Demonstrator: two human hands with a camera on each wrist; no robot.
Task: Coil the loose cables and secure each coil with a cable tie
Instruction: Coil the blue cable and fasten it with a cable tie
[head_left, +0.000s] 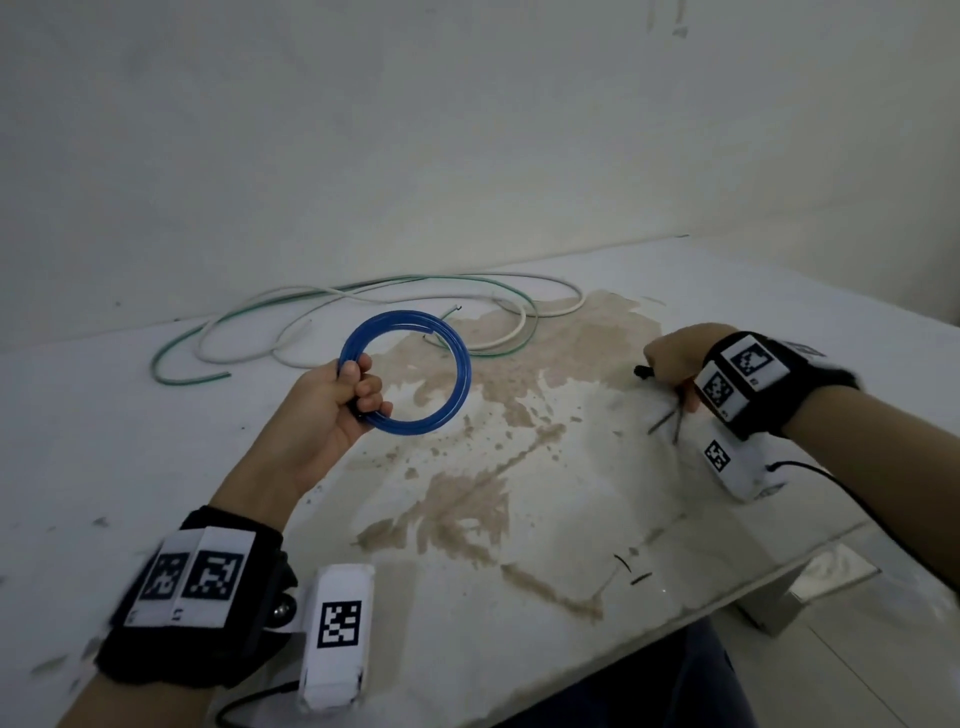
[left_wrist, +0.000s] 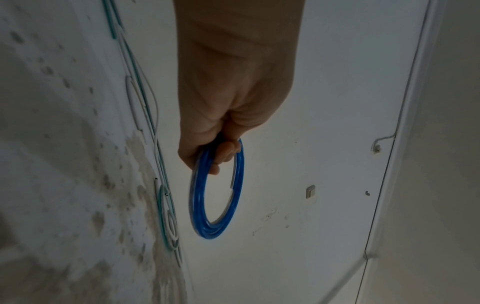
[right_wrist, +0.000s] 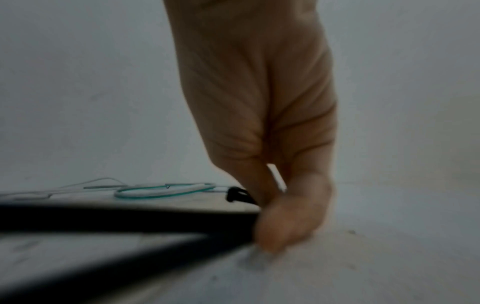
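My left hand (head_left: 358, 387) (left_wrist: 218, 156) grips a coiled blue cable (head_left: 460, 374) (left_wrist: 221, 205) by its near-left side and holds the ring up above the table. My right hand (head_left: 670, 364) (right_wrist: 270, 226) is down on the table at the right, fingers curled round black cable ties (head_left: 662, 423) (right_wrist: 130, 224). Their heads (head_left: 641, 371) stick out to the left of the fist and the tails trail toward me. A green cable (head_left: 171, 358) (right_wrist: 155, 194) and a white cable (head_left: 311, 322) (right_wrist: 187, 188) lie loose and tangled at the back of the table.
The white table (head_left: 156, 467) has a large brown stain (head_left: 519, 389) in its middle. Two short black bits (head_left: 631, 569) lie near the front right edge. A wall stands right behind the table. The table's right edge drops to a tiled floor (head_left: 857, 649).
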